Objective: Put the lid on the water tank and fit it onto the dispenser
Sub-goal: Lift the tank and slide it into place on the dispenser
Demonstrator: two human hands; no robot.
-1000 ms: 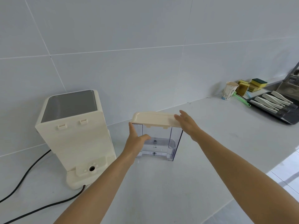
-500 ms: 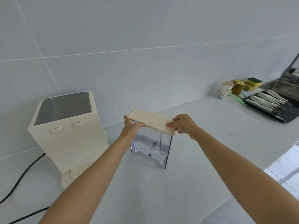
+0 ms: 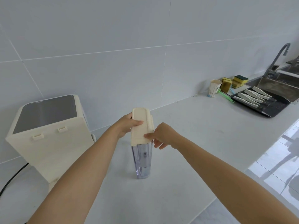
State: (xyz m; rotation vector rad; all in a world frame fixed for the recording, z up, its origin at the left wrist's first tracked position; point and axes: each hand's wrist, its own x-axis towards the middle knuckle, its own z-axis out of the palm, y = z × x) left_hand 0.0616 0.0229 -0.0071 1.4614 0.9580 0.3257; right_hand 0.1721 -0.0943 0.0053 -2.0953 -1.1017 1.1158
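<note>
Cream lid point(image 3: 140, 126), pinched by left hand point(image 3: 125, 125) and right hand point(image 3: 163, 135) at frame centre, wants even pressing onto the clear tank point(image 3: 142, 159).

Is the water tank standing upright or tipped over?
Upright. The clear water tank stands on its base on the counter, with the cream lid on top, held by both hands.

Pale counter point(image 3: 186, 159) against tiled wall | left: cream dispenser point(image 3: 47, 138) | centre: clear water tank point(image 3: 142, 160) upright | far right: paper cup point(image 3: 214, 88), sponges point(image 3: 234, 82), black tray point(image 3: 262, 102)
</note>
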